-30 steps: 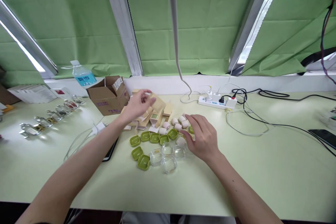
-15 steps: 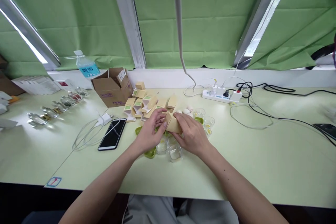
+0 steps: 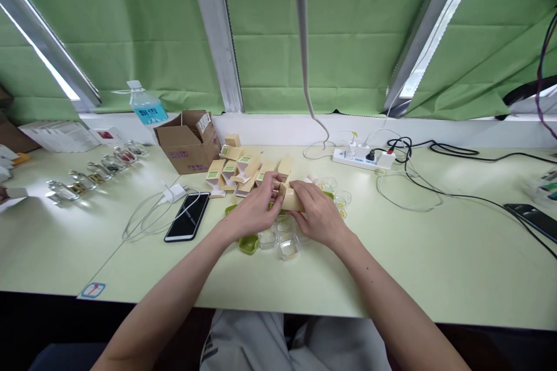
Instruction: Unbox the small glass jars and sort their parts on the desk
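Observation:
Between my two hands is a small tan cardboard box (image 3: 292, 199), held above the table. My left hand (image 3: 260, 204) grips its left end, fingers curled at the edge. On the other side my right hand (image 3: 317, 208) wraps round the box with thumb below and fingers on top. Under my hands lie clear plastic cases (image 3: 289, 245) and a green plastic case (image 3: 249, 244). Several more tan boxes with green labels (image 3: 230, 171) are heaped just beyond my left hand. More clear cases (image 3: 343, 199) sit past my right hand, some partly hidden.
An open brown carton (image 3: 187, 151) and a water bottle (image 3: 148, 109) stand at the back. A phone (image 3: 188, 217) and white cable lie to the left, near a row of glass bottles (image 3: 98, 172). Behind on the right are a power strip (image 3: 361, 157) and cords; another phone (image 3: 533, 220) lies far right.
The box has turned in my hands and now lies more level. My left hand has shifted slightly right and up, closer to my right hand. The view has moved a little.

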`<state>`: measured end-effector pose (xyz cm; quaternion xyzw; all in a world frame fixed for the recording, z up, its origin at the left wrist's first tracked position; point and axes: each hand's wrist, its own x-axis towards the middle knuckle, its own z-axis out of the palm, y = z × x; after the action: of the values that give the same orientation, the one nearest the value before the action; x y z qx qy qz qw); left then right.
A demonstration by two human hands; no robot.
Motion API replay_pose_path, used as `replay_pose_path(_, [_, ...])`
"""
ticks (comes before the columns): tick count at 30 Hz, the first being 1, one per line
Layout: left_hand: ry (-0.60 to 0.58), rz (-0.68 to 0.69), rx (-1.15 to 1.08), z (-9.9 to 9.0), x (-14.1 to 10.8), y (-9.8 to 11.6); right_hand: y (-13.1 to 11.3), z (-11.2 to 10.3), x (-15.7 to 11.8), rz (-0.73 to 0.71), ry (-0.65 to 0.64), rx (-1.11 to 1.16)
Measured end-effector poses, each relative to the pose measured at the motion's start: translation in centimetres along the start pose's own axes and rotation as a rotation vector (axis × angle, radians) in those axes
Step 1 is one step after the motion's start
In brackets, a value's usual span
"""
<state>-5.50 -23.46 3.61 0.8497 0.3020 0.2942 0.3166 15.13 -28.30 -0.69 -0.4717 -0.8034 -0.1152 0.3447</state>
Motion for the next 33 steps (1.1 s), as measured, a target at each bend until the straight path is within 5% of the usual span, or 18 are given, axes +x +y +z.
replay_pose_path(8, [0.196, -0.066, 0.103, 1.0, 0.8, -2.0, 0.9, 0.3, -0.1, 0.099, 0.043, 0.127])
replay_pose_path(16, [0.418, 0.312, 0.344, 0.8, -0.1, -2.5, 1.6, 0.1, -0.2, 0.097, 0.146, 0.307])
replay_pose_path(33, [0.491, 0.198, 0.349, 1.7, -1.0, -2.3, 1.6, 0.3, -0.5, 0.049, 0.163, 0.251])
